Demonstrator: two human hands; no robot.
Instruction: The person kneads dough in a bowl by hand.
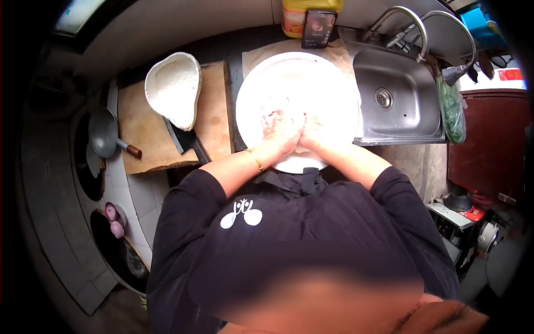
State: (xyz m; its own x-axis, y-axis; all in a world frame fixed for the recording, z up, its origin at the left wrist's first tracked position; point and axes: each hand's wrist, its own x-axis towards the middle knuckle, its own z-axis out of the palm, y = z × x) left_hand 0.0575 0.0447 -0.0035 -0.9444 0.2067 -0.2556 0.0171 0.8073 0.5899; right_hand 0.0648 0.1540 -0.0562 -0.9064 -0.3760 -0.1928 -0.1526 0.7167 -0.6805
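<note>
A large white basin (243,119) stands in front of me, its inside washed out by glare. Both hands are inside it, pressed close together near its middle. My left hand (282,131) wears white, floury-looking patches, and its fingers look closed. Against it sits my right hand (314,132), fingers curled inward and partly lost in the brightness. White matter lies around the fingers; glare hides what they grip.
At left, a wooden board (142,111) bears a white, flour-dusted scoop-like vessel (175,86) and a cleaver (189,146). A ladle (104,133) and onions (115,225) lie farther left. Behind the basin a phone (319,29) leans on a yellow container (295,16). A steel sink (400,125) is at right.
</note>
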